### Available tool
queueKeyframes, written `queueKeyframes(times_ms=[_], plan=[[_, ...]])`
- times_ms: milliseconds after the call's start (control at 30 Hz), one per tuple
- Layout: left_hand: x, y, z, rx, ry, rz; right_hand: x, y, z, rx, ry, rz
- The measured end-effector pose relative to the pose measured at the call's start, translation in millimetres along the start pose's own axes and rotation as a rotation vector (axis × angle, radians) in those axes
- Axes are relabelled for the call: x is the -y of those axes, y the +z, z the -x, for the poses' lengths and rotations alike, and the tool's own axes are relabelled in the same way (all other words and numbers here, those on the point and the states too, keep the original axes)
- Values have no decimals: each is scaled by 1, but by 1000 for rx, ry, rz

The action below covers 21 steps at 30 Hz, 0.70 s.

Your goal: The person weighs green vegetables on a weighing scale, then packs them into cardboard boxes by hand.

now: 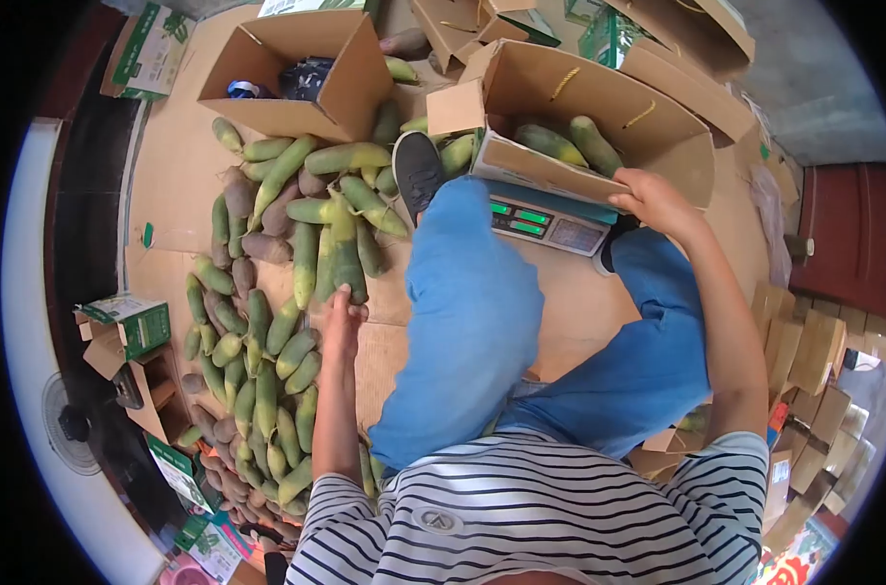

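My left hand [342, 322] is closed around the lower end of a green radish [346, 261], at the right side of a large heap of green radishes [268, 395]. My right hand [657, 200] grips the near edge of an open cardboard box [579, 171], thumb and fingers on its wall. Inside that box lie a few green radishes [596, 146]. The box rests on a digital scale [545, 222] with lit green displays, partly hidden by my knee and the box.
Another open carton [302, 78] with dark items inside stands behind the heap. Brownish-red tubers [265, 247] lie among the radishes. More cartons [692, 34] are at the back right, and flat boxes [813, 356] are stacked at right. A fan [71, 419] stands at left.
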<state>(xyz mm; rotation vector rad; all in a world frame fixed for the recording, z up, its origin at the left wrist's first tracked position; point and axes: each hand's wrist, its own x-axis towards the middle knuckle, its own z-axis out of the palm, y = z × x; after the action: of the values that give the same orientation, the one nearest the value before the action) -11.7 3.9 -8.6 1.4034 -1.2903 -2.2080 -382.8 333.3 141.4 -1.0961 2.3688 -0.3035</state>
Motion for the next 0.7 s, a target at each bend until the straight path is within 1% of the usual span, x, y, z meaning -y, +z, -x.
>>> queueKeyframes(times_ms=[67,133,200,267,333,400,433,533,600,667,700], plan=[[-31,16,13,99,189,-159,-1,2,1,-31,-6,9],[-82,59,36,219,378,-289,-2,2,1,-18,19,30],[-126,106,56,331,527,-278,0,0,1,7,47,44],[-159,151,63,487,704,-313,4,-4,0,42,79,52],[-178,192,62,515,795,-455,0,-1,0,26,70,38],[-184,228,55,394,918,-740,-3,1,-1,14,49,52],[-185,236,53,332,974,-884,-4,2,-1,11,36,70],[-165,231,41,174,1126,-1150,-5,2,-1,-6,-4,45],[-148,208,35,233,909,-1061,-6,3,0,-13,-2,-3],[-114,167,15,240,687,-1010,-8,1,-1,1,7,-48],[-94,146,8,189,663,-1059,-7,1,-1,0,-22,-68]])
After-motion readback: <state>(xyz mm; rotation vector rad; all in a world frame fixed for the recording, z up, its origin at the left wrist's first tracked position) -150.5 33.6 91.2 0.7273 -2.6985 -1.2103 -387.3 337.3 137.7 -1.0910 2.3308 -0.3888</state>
